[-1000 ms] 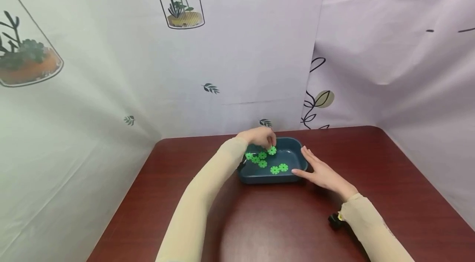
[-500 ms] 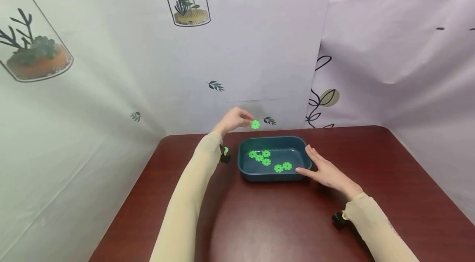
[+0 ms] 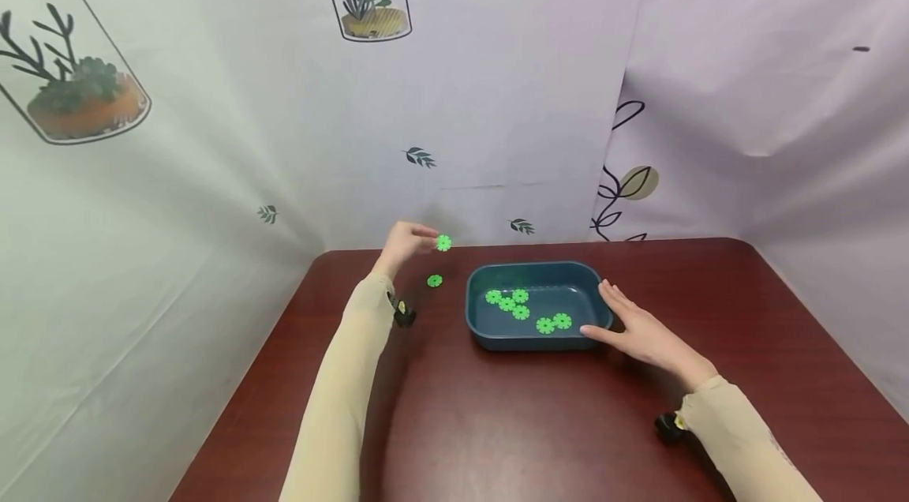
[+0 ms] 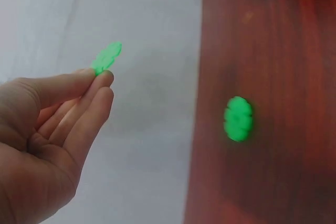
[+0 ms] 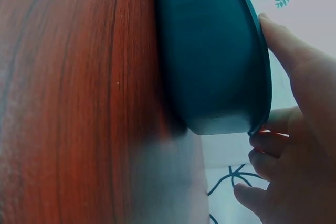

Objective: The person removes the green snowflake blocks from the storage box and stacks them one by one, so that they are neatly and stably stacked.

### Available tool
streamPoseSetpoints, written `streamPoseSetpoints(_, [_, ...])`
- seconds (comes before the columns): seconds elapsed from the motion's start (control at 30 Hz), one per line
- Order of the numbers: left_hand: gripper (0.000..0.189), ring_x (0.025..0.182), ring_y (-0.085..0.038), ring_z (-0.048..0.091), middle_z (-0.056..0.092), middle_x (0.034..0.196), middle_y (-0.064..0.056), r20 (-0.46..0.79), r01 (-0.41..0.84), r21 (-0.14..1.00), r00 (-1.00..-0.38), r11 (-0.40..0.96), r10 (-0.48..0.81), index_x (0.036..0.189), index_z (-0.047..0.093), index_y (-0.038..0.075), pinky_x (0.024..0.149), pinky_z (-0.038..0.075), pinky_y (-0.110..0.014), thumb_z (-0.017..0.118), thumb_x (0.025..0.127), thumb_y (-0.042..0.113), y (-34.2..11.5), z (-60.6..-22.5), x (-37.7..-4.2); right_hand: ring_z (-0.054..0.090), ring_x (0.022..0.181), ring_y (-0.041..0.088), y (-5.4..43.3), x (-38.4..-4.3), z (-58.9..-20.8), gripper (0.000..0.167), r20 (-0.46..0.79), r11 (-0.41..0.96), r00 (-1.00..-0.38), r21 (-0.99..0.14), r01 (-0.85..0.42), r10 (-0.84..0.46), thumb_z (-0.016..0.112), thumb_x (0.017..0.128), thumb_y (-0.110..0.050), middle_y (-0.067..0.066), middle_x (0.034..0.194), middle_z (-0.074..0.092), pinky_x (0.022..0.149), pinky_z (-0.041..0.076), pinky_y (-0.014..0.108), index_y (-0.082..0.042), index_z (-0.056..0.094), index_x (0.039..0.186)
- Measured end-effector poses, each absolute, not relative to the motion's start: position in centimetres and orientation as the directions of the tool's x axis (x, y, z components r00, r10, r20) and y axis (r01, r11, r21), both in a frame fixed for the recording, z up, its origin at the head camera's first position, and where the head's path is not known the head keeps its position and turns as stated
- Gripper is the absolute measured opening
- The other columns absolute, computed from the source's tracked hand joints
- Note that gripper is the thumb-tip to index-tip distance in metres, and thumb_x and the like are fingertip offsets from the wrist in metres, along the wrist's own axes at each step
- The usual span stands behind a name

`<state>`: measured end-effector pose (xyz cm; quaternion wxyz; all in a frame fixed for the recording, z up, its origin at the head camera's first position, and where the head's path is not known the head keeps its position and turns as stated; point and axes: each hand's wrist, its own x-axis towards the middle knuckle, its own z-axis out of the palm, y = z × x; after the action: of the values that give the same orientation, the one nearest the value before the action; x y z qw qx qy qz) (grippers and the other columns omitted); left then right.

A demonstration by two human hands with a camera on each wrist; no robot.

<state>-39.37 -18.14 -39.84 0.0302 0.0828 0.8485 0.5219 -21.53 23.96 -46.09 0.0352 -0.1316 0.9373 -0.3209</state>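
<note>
A bright green snowflake-shaped connector disc (image 3: 443, 242) is pinched between the thumb and fingertips of my left hand (image 3: 405, 240), above the table left of the tray. The left wrist view shows this disc (image 4: 107, 57) tilted nearly edge-on. Below it, a second green disc (image 3: 435, 281) lies flat on the table. Several more green discs (image 3: 521, 312) lie inside the dark blue rectangular tray (image 3: 540, 344). At the tray's right end, my right hand (image 3: 648, 338) touches the rim with thumb and fingers spread; the right wrist view shows the thumb (image 5: 283, 40) against the rim.
The reddish-brown wooden table (image 3: 540, 431) has rounded far corners. A pale cloth backdrop (image 3: 511, 91) with printed plants hangs directly behind and on both sides. Small black devices (image 3: 403, 314) are strapped at the wrists.
My left hand has lifted a disc out of the tray and carried it left over the table. The loose disc on the table has come into full view. My right hand stays at the tray.
</note>
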Motion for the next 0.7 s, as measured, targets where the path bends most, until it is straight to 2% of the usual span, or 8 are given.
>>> streamPoseSetpoints(0.33, [0.019,0.093,-0.028,0.074,0.073,0.105,-0.021,-0.040,-0.016,0.888,-0.998,0.460,0.042,0.110,0.074,-0.006,0.080,0.059,-0.034,0.069,0.092,0.001,-19.8,-44.3,-38.3,0.014,0.148,0.049,24.1,-21.5,-46.4,0.105,0.029,0.752,-0.962,-0.617,-0.230,-0.271,0.066,0.089,-0.062,0.022,0.166,0.010,0.108,0.023,0.073,-0.006,0.015,0.162])
streamPoseSetpoints(0.7, [0.015,0.087,-0.025,0.074,0.073,0.104,-0.021,-0.058,-0.027,0.857,-0.997,0.515,0.044,0.105,0.075,-0.007,0.077,0.060,-0.033,0.070,0.092,-0.001,-20.1,-46.2,-38.2,0.015,0.148,0.049,24.1,-21.6,-46.6,0.105,0.031,0.745,-0.961,-0.626,-0.232,-0.273,0.065,0.090,-0.062,0.021,0.166,0.009,0.109,0.024,0.072,-0.007,0.014,0.162])
